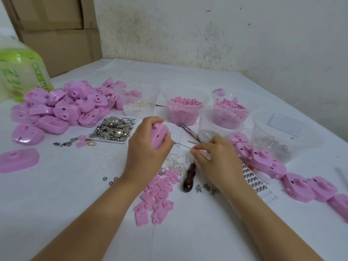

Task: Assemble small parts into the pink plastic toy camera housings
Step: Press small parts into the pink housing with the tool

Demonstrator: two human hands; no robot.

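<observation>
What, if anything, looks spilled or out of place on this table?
Nothing damaged, but pink plates and clear bits lie loose near the left hand, outside the tubs; a few steel balls sit further left; one housing lies apart from the pile.

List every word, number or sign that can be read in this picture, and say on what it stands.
On the green bottle label: printed characters, too blurred to read.
On the sheet beside the right hand: rows of dark round marks, perhaps "000", too small to be sure.
No other text is visible.
</observation>
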